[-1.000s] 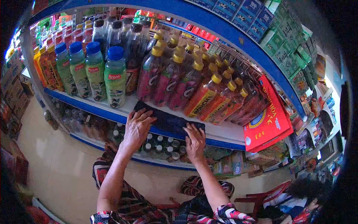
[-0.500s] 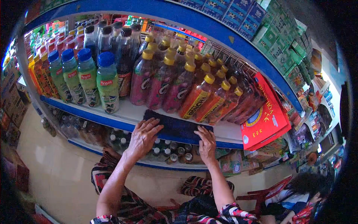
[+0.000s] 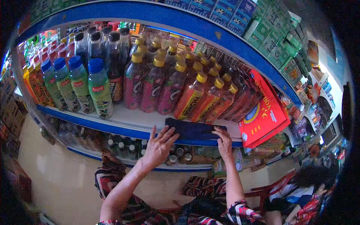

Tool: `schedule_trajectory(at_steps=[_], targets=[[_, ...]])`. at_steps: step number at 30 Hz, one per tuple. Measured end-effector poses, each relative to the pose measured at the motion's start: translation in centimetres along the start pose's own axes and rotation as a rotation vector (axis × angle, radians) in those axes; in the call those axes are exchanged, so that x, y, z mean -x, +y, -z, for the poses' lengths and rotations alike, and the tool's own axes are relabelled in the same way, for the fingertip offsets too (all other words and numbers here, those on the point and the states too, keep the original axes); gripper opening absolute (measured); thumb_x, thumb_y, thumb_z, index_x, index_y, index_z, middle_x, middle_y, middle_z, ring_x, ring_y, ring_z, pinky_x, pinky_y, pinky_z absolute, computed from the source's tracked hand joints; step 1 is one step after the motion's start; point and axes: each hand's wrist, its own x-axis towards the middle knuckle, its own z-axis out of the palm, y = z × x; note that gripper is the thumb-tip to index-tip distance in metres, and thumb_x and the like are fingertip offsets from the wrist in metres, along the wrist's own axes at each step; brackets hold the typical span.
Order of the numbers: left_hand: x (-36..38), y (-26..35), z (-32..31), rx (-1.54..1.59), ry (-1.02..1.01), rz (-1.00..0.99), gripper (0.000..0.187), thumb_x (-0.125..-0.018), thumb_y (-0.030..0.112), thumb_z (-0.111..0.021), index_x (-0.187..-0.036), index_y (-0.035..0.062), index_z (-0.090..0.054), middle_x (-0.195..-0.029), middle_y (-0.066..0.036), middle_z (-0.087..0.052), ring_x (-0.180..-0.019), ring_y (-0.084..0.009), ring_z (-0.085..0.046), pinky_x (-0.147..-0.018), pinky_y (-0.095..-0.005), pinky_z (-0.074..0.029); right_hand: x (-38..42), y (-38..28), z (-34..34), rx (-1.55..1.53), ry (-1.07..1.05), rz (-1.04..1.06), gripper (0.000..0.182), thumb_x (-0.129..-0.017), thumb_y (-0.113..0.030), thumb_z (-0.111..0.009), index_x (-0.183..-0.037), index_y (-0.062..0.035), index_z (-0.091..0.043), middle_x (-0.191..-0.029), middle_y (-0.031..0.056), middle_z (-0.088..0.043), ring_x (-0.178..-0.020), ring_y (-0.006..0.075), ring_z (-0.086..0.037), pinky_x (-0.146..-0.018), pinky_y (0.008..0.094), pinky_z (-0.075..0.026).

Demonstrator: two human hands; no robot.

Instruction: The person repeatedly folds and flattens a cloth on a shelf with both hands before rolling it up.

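A dark blue folded cloth (image 3: 195, 130) lies along the front edge of the white shelf (image 3: 131, 119), in front of the bottles. On the cloth's left end rests my left hand (image 3: 160, 147), its fingers spread. My right hand (image 3: 224, 142) touches the cloth's right end with its fingers bent and slightly apart. Just behind the cloth stand orange bottles with yellow caps (image 3: 190, 97) and purple bottles with yellow caps (image 3: 170, 90).
Green bottles with blue caps (image 3: 100, 90) stand at the left, near dark bottles (image 3: 114, 63). A red box (image 3: 264, 112) leans at the shelf's right end. Cans (image 3: 180, 153) sit on the lower shelf. A person (image 3: 296, 195) is at the lower right near a red chair (image 3: 268, 187).
Both hands and the cloth have shifted right along the shelf. The fingers of my left hand now reach less far over the cloth. The view has moved slightly.
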Motion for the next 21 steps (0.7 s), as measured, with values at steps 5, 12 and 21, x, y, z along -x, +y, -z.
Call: schedule_trajectory(at_steps=[5, 12, 21], targets=[[-1.6, 2.0, -2.6, 0.024, -0.006, -0.079, 0.058, -0.076, 0.008, -0.061, -0.132, 0.0131, -0.049, -0.140, -0.011, -0.046, -0.132, -0.0292, -0.040, -0.108, -0.0612, -0.021, 0.5, 3.7, 2.0, -0.037, -0.001, -0.080, 0.042, -0.071, 0.009, -0.041, -0.102, -0.0051, -0.066, -0.120, 0.0126, -0.062, -0.118, 0.0281, -0.053, -0.106, 0.0381, -0.035], [-3.0, 4.2, -5.2, 0.061, -0.029, -0.165, 0.061, -0.078, 0.008, -0.057, -0.138, 0.0109, -0.042, -0.143, -0.011, -0.041, -0.135, -0.0280, -0.036, -0.110, -0.0595, -0.018, 0.2, 7.4, 3.9, 0.044, 0.028, -0.121, 0.043, -0.068, 0.010, -0.042, -0.101, -0.0047, -0.064, -0.121, 0.0140, -0.061, -0.118, 0.0284, -0.053, -0.107, 0.0386, -0.034], [-3.8, 4.1, -6.0, 0.080, -0.029, -0.170, 0.057, -0.078, 0.012, -0.058, -0.134, 0.0104, -0.047, -0.139, -0.010, -0.046, -0.131, -0.0272, -0.040, -0.110, -0.0588, -0.019, 0.6, 6.2, 4.0, 0.038, 0.061, -0.263, 0.042, -0.069, 0.010, -0.041, -0.102, -0.0047, -0.063, -0.119, 0.0161, -0.062, -0.121, 0.0289, -0.051, -0.106, 0.0373, -0.034]])
